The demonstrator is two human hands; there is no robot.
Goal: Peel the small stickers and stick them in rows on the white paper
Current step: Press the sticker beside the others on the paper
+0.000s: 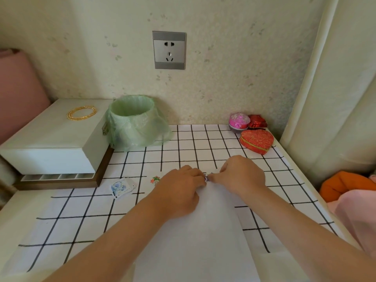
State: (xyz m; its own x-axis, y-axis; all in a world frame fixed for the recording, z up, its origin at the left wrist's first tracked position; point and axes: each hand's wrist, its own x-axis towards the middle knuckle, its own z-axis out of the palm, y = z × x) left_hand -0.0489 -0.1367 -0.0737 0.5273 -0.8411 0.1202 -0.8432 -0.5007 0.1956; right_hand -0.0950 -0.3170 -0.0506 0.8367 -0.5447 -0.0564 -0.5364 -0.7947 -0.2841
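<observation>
A sheet of white paper [201, 237] lies on the checked tablecloth [85, 208], running from the near edge up to my hands. My left hand [181, 190] and my right hand [240, 176] meet at the paper's far end, fingertips together. Between them they pinch a small purple sticker [206, 177], mostly hidden by the fingers. A red flower sticker [155, 180] sits on the paper just left of my left hand. A small stack of sticker sheets [121, 188] with a blue picture lies further left on the cloth.
A white box [55, 143] carrying gold bangles [81, 112] stands at the back left, beside a small bin with a green bag [132, 121]. Red heart box [256, 141], pink tin [239, 121] and red packet [258, 121] sit at the back right. Wall socket [169, 50] above.
</observation>
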